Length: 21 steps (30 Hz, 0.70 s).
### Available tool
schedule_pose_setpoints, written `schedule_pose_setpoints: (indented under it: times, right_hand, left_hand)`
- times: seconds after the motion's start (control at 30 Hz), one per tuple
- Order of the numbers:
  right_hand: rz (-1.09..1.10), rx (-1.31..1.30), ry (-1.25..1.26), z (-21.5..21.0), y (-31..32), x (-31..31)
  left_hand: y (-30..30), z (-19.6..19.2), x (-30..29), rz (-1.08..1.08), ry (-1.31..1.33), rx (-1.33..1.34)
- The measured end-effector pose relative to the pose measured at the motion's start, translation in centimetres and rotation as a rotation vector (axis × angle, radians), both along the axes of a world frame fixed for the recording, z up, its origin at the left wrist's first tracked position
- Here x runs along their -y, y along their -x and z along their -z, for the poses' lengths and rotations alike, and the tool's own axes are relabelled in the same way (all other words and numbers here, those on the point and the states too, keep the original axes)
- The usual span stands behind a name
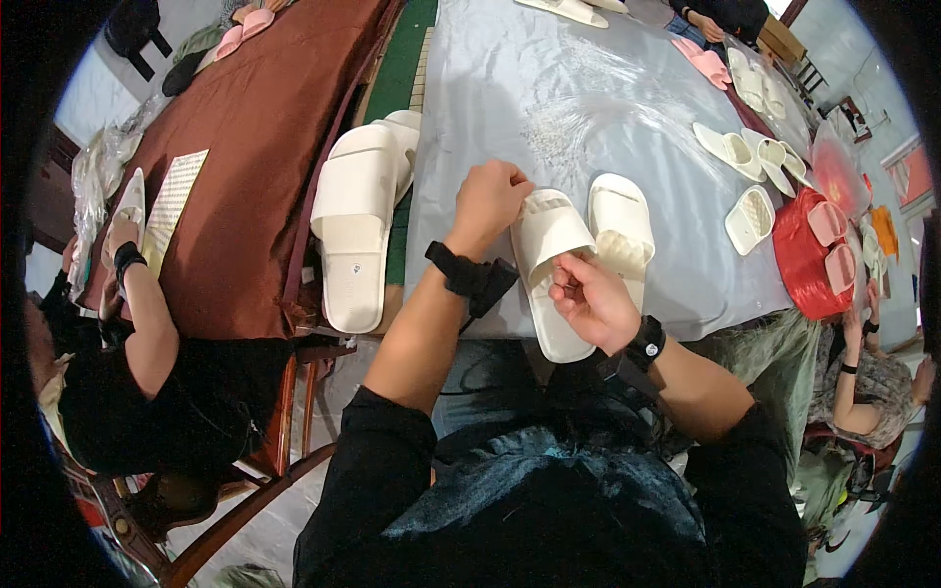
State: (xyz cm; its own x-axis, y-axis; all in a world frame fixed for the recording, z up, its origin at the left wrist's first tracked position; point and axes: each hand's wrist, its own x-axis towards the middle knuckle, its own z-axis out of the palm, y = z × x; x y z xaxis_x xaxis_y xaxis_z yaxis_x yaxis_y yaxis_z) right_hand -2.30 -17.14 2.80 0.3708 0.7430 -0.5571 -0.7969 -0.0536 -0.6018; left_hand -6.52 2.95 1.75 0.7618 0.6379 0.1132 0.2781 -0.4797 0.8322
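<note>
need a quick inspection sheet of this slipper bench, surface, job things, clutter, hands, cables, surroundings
surface: grey sheet over the table, creased.
job's things: white slipper lying at the near edge; a second white slipper beside it on the right.
clutter: large white slippers stacked at the left edge; loose white slippers and pink slippers farther right; red bag holding pink ones.
hands: left hand closed on the near slipper's strap; right hand pinching its right edge.
cables: nothing seen.
surroundings: brown-covered table to the left; other seated people on both sides.
</note>
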Motion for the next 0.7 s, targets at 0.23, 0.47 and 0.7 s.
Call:
schedule_pose_setpoints:
  times: [0.23,0.47,0.7]
  right_hand:
    - [0.019,0.014,0.03,0.4,-0.3,-1.4]
    - [-0.065,-0.022,0.011,0.1,-0.6,-1.8]
    - [-0.102,-0.052,-0.016,-1.2,-1.6,3.5]
  left_hand:
    - [-1.3,-1.0,-0.6,0.215,0.105,-0.16]
    - [-0.7,-0.5,-1.4,0.247,0.206,-0.111]
    - [-0.8,-0.2,-0.9,0.096,0.274,0.179]
